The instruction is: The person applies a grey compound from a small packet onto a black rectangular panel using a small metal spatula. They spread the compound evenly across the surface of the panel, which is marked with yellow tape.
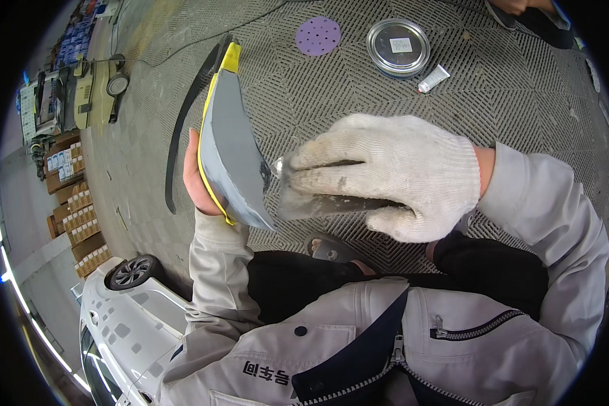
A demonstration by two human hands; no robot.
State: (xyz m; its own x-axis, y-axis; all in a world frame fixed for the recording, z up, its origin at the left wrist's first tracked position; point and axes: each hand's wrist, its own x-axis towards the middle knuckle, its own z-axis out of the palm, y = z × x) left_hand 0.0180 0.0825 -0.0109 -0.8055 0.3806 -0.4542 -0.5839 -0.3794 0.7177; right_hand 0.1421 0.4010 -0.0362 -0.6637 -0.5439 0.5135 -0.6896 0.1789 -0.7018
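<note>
My bare left hand (201,183) is wrapped round the back edge of a curved grey car trim panel (231,128), holding it up. Yellow masking tape (208,149) runs along the panel's left edge and over its top end. Paler, smeared patches show on its lower half. A white knitted glove covers my right hand (392,172), closed on a flat, greyish putty spreader (311,206). The spreader's edge is close beside the panel's right edge; whether they touch I cannot tell. A small light blob (277,166) shows at its upper corner.
On the patterned floor mat (331,88) lie a purple sanding disc (318,36), a round tin (398,47) and a small tube (434,78). Left of the panel curves a black strip (176,149). A white car (132,325) and cardboard boxes (81,210) stand at left.
</note>
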